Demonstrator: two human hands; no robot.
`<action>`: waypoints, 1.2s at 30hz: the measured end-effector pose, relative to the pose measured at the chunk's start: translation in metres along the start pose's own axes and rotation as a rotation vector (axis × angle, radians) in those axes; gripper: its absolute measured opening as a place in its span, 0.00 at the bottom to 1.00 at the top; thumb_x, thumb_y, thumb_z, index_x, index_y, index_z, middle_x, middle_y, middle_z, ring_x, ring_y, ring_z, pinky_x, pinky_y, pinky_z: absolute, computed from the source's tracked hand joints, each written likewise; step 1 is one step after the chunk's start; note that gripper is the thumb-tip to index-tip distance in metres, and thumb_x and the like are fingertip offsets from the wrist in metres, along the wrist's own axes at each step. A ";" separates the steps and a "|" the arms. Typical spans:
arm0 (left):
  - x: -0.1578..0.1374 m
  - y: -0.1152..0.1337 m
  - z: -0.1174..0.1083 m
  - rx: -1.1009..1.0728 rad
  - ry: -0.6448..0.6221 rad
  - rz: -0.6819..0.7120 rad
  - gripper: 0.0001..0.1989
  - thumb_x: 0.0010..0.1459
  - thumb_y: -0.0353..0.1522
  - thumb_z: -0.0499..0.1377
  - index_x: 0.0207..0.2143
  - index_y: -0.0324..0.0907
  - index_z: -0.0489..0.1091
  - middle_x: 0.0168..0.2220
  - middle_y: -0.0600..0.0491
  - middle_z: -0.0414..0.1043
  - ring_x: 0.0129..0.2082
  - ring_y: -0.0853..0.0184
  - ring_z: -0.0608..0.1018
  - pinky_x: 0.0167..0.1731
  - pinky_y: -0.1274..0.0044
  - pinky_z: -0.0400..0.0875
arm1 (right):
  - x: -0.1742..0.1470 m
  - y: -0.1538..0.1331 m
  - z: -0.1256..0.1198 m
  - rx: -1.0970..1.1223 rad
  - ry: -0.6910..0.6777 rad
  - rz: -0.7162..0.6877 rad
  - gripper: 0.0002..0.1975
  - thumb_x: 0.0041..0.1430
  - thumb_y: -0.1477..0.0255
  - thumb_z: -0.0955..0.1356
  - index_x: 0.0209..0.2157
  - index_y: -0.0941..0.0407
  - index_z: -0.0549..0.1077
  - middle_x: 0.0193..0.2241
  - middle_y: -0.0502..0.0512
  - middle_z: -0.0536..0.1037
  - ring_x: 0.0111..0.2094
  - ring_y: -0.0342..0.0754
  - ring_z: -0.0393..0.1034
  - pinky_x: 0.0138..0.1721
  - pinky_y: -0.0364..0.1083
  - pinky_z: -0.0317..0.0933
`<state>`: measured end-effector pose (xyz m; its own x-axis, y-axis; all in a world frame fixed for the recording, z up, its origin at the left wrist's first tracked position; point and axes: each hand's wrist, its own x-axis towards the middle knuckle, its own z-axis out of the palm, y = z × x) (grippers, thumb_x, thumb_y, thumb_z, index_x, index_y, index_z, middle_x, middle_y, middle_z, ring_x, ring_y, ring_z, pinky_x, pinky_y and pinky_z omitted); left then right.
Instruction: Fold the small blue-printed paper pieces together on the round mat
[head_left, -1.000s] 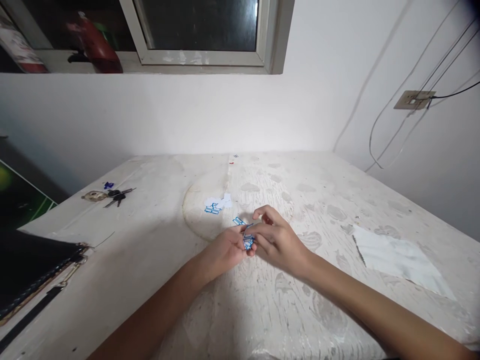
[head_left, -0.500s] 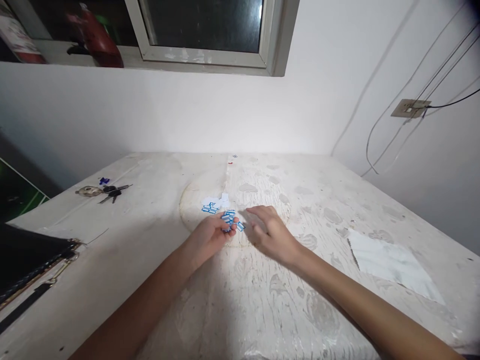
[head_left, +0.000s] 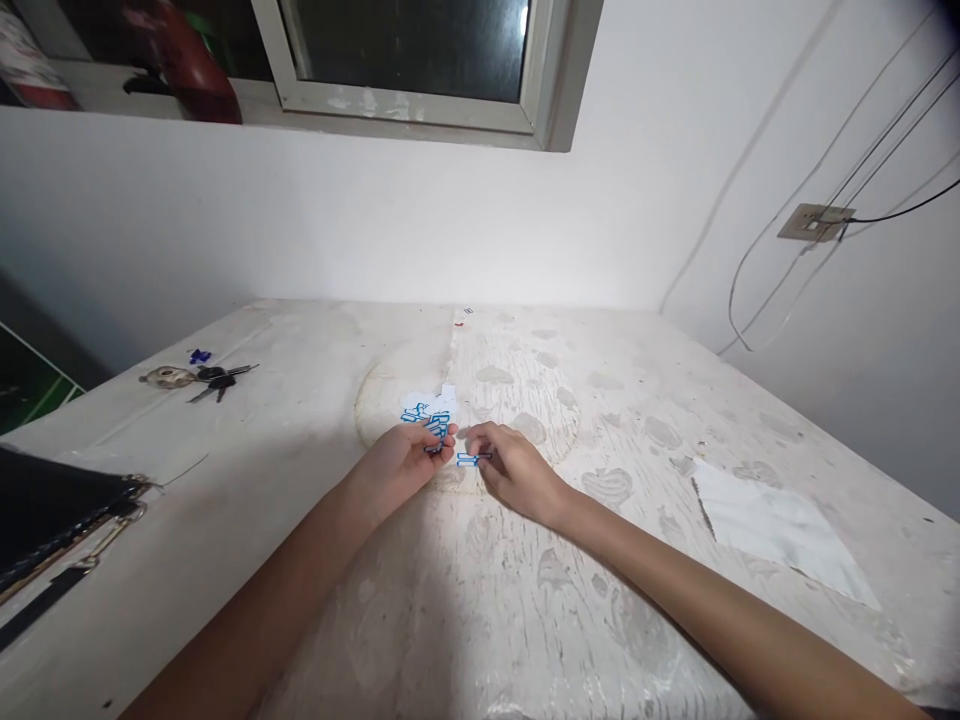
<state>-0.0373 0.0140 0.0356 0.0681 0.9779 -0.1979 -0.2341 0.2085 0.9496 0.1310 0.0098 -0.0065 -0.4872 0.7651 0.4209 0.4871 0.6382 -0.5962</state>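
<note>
My left hand point(head_left: 401, 460) is closed around a small bunch of flat blue-outlined pieces point(head_left: 437, 432), which stick out past the thumb and fingertips. Close by on its right, my right hand point(head_left: 517, 470) pinches a small blue-outlined strip point(head_left: 468, 460) between thumb and fingers. The strip has a ladder-like or letter-like outline; its exact kind is too small to tell. Just beyond my left hand, more blue-outlined cutouts point(head_left: 412, 412) lie by a white paper scrap point(head_left: 445, 396) on the table point(head_left: 525, 590).
Keys point(head_left: 217, 378) and a small dark blue piece point(head_left: 199, 356) lie at the left. A black zippered case point(head_left: 60, 510) is at the near left. A white cloth or paper point(head_left: 780, 530) lies on the right. A tiny red bit point(head_left: 459, 324) lies near the wall.
My right hand has moved in toward the left one and closed on a blue-outlined strip. The left hand has shifted slightly left with its bunch.
</note>
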 end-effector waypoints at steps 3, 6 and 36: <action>-0.002 0.001 -0.001 -0.198 -0.068 -0.214 0.10 0.45 0.16 0.49 0.25 0.36 0.63 0.28 0.52 0.67 0.25 0.76 0.68 0.27 0.82 0.66 | -0.004 0.000 -0.004 0.020 -0.061 -0.081 0.19 0.48 0.87 0.57 0.39 0.54 0.63 0.35 0.51 0.71 0.36 0.45 0.63 0.39 0.45 0.56; -0.002 0.000 -0.003 -0.207 -0.067 -0.196 0.09 0.42 0.16 0.51 0.25 0.35 0.63 0.28 0.51 0.67 0.25 0.76 0.68 0.25 0.82 0.64 | -0.011 -0.002 -0.012 0.040 -0.137 -0.132 0.18 0.48 0.87 0.59 0.38 0.54 0.65 0.37 0.51 0.72 0.35 0.44 0.64 0.41 0.47 0.56; -0.025 -0.026 0.025 -0.185 -0.569 -0.265 0.02 0.46 0.29 0.50 0.26 0.39 0.60 0.24 0.56 0.59 0.24 0.72 0.64 0.24 0.78 0.59 | -0.032 -0.028 -0.014 -0.034 0.186 -0.071 0.12 0.53 0.79 0.62 0.31 0.51 0.74 0.47 0.53 0.61 0.51 0.52 0.54 0.49 0.54 0.51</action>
<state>-0.0086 -0.0167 0.0224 0.6371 0.7411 -0.2119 -0.2982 0.4905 0.8188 0.1429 -0.0316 0.0066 -0.3801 0.7187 0.5822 0.4817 0.6912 -0.5387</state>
